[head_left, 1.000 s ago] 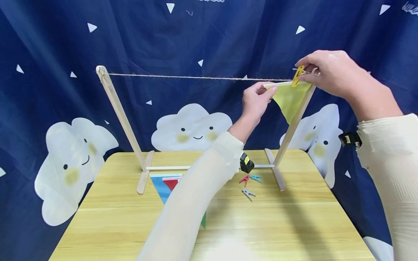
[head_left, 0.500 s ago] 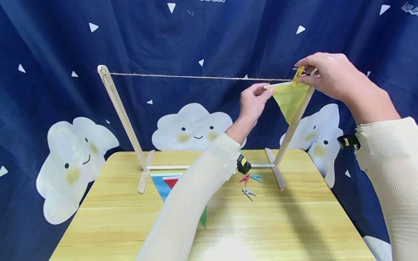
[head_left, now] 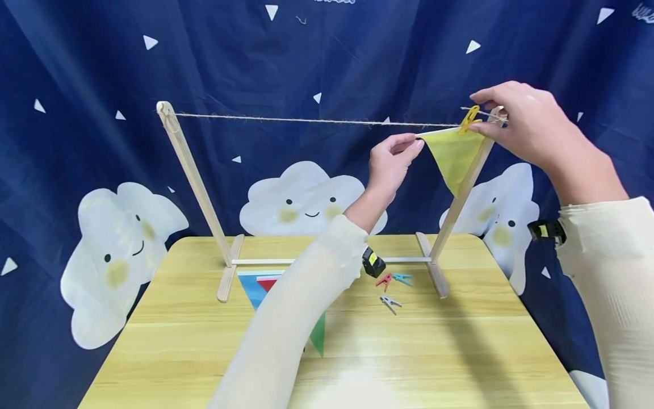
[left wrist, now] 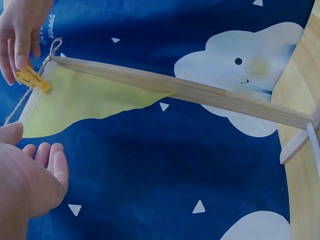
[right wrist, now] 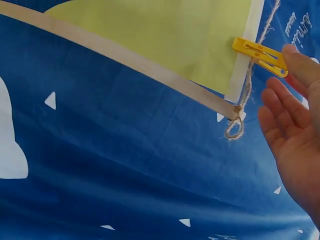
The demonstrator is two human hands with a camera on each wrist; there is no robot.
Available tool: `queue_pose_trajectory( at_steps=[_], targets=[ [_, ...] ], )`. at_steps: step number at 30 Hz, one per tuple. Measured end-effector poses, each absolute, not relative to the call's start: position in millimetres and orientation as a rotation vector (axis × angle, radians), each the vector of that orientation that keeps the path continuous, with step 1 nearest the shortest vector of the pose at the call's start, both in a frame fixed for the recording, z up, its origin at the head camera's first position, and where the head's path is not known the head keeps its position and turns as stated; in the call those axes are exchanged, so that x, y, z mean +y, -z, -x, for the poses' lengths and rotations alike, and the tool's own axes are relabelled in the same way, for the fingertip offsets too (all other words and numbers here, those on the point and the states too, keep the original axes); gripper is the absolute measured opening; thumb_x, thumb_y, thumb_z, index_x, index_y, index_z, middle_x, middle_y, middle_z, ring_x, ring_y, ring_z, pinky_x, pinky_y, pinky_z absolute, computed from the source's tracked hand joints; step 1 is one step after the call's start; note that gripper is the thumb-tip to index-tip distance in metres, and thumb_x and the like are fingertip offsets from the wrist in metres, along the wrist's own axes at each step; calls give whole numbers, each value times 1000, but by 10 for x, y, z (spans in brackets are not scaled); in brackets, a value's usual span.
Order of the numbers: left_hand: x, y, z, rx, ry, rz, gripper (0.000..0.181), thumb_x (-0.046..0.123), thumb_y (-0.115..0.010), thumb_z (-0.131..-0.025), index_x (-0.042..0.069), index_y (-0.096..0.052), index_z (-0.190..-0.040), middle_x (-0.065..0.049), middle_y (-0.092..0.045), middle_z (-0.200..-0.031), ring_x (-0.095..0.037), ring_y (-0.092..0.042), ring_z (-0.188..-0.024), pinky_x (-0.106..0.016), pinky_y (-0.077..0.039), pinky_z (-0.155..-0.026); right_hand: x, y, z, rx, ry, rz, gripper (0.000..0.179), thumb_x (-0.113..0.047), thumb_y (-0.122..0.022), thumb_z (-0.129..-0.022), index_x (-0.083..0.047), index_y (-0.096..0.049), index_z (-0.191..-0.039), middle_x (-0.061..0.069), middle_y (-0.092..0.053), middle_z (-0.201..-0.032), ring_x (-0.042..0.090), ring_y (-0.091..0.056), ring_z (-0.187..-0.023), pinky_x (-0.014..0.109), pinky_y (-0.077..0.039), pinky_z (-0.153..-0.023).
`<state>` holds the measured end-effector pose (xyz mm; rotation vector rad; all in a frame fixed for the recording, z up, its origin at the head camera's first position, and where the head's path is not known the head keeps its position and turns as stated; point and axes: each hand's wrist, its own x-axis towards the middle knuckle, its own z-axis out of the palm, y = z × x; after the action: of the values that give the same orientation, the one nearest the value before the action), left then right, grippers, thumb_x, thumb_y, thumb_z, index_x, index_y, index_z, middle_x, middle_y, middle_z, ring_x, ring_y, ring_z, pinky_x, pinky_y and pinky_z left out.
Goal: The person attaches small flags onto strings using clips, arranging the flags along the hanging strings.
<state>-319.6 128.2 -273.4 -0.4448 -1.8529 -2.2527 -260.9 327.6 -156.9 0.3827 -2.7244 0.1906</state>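
At the far left of the table (head_left: 184,341), a wooden post (head_left: 196,187) stood on its foot, leaning outward in the head view, and a string (head_left: 317,120) ran from its top toward a 2nd post. Before it lay 3 flags: a blue flag (head_left: 251,289), a red flag (head_left: 265,283) overlapping it, and a green flag (head_left: 319,335), all partly hidden by the left sleeve (head_left: 306,295).

Next came the left hand (head_left: 389,162), raised, its thumb and forefinger nearly meeting at the left corner of the yellow flag (head_left: 451,153); I could not tell whether they gripped it. Below, on the table, lay 3 clips: a pink clip (head_left: 385,280) and a teal clip (head_left: 403,279) side by side, with a grey clip (head_left: 390,304) just in front.

The yellow flag hung point down from the string near the right post (head_left: 460,201), a yellow clip (head_left: 469,118) across its white top strip. Farthest right, the right hand (head_left: 531,122) had its thumb and forefinger parted around the clip's handle end, the thumb seemingly touching it, the other fingers loosely bent.
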Motion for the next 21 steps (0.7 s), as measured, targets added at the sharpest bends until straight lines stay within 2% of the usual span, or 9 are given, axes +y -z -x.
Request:
queue_pose_trajectory(
  at_steps=[6, 8, 12, 21],
  targets=[
    [1160, 2817, 3149, -1844, 2258, 499, 29, 17, -76, -95, 4, -74, -121, -8, -75, -116, -8, -70, -102, -15, -56, -88, 3311, 1752, 2534, -2580, -290, -369, 61, -16, -70, -100, -2, -45, -153, 25, -43, -158, 43, -39, -146, 58, -27, -124],
    [1118, 2847, 3130, -1843, 2254, 513, 30, 18, -76, -95, 4, -73, -123, -8, -75, -118, -9, -70, -106, -16, -55, -90, 3312, 1824, 2508, -2523, -328, -375, 63, -13, -71, -98, -4, -45, -154, 20, -42, -160, 39, -37, -150, 55, -27, -125],
    [1046, 2908, 3100, -1859, 2236, 552, 33, 18, -75, -96, 5, -71, -126, -8, -74, -123, -10, -69, -112, -15, -54, -94, 3323, 1957, 2456, -2445, -393, -385, 66, -10, -73, -96, -7, -44, -155, 13, -40, -164, 35, -38, -151, 51, -29, -125],
    [863, 3057, 3015, -1860, 2162, 701, 36, 14, -73, -97, 2, -67, -131, -10, -71, -129, -13, -70, -115, -20, -53, -100, 3378, 2263, 2340, -2351, -486, -437, 75, -1, -80, -87, -7, -46, -154, 12, -41, -163, 32, -37, -152, 48, -27, -126]
  ],
)
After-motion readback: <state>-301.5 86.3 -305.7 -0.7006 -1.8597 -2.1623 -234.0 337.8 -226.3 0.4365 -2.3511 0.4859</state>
